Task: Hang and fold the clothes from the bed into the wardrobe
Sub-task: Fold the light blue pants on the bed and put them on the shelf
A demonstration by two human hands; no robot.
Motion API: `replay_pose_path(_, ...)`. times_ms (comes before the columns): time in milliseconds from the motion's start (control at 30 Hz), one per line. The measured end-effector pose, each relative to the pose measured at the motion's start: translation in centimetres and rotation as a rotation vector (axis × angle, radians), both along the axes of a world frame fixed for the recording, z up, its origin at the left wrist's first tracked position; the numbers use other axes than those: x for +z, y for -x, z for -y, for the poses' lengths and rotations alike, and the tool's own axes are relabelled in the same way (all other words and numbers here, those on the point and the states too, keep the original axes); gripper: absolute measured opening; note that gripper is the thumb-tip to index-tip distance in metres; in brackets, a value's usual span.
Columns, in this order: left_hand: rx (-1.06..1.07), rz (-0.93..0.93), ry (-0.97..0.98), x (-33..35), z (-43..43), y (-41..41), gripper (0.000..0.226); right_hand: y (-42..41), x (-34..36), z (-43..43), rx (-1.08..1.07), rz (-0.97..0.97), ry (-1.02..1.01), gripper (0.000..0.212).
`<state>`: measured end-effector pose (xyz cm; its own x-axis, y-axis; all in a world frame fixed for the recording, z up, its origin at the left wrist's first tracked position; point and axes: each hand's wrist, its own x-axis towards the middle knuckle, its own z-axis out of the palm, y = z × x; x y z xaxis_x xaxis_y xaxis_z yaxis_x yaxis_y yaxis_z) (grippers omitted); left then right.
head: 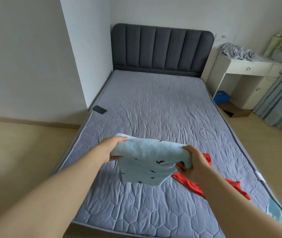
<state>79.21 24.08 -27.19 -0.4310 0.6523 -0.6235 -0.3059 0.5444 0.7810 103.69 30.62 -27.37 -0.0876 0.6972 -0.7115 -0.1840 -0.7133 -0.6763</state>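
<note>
A light blue garment with small dark bird prints is folded over and lifted above the grey quilted bed. My left hand grips its left end, fingers curled over the top. My right hand grips its right end, thumb below and fingers above. The lower half of the garment hangs down towards the mattress. A red garment lies crumpled on the bed under and right of my right hand, partly hidden by my right forearm.
A black phone lies at the bed's left edge and a white cable on its right side. A dark padded headboard stands at the far end. A white desk with crumpled grey cloth and a curtain stand right.
</note>
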Motion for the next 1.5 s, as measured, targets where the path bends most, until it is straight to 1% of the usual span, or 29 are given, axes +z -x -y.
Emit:
replay_pose_path(133, -0.046, 0.061, 0.016, 1.6, 0.8, 0.6, 0.008, -0.5, 0.9, 0.9, -0.03, -0.051, -0.055, 0.016)
replay_pose_path(167, -0.05, 0.088, 0.023, 2.3, 0.9, 0.6, 0.006, -0.6, 1.3, 1.0, -0.034, -0.064, -0.057, 0.016)
replay_pose_path(300, 0.0, 0.257, 0.067, 4.3, 0.1, 0.7, 0.02, -0.9, 3.0, 0.1, -0.049, -0.109, 0.005, 0.017)
replay_pose_path(467, -0.025, 0.3, 0.09, 4.1, -2.1, 0.4, 0.023, -1.5, 3.4, -2.3, -0.089, -0.145, 0.176, 0.021)
replay_pose_path(600, -0.022, 0.32, 0.173, 0.9, -4.7, 0.4, 0.019, -1.0, 0.2, -4.6, -0.098, -0.088, 0.287, 0.024)
replay_pose_path(700, 0.006, 0.285, 0.246, -2.8, -7.1, 0.6, 0.019, -0.4, -3.5, -7.0, -0.084, -0.008, 0.32, 0.019)
replay_pose_path(800, 0.021, 0.23, 0.287, -6.7, -10.2, 1.2, 0.018, 0.5, -7.4, -10.1, -0.037, 0.064, 0.304, 0.014)
replay_pose_path(900, 0.021, 0.185, 0.298, -9.9, -14.3, 1.9, 0.016, 1.3, -10.8, -14.5, -0.031, 0.111, 0.291, 0.015)
replay_pose_path(1000, 0.04, 0.172, 0.298, -12.2, -18.6, 2.6, 0.014, 2.4, -13.3, -19.5, -0.008, 0.15, 0.292, 0.016)
replay_pose_path(1100, 0.066, 0.154, 0.311, -14.1, -21.9, 3.6, 0.01, 3.5, -15.3, -23.3, 0.005, 0.157, 0.307, 0.011)
replay_pose_path(1233, 0.075, 0.141, 0.324, -16.2, -24.7, 4.8, 0.011, 4.8, -17.5, -26.7, 0.019, 0.152, 0.308, 0.019)
replay_pose_path(1367, 0.078, 0.133, 0.328, -17.8, -26.1, 5.6, 0.016, 5.2, -19.1, -28.2, 0.025, 0.164, 0.316, 0.023)
replay_pose_path(1500, 0.018, 0.111, 0.385, -20.5, -25.3, 5.9, 0.017, 4.8, -21.0, -27.4, 0.041, 0.195, 0.35, 0.024)
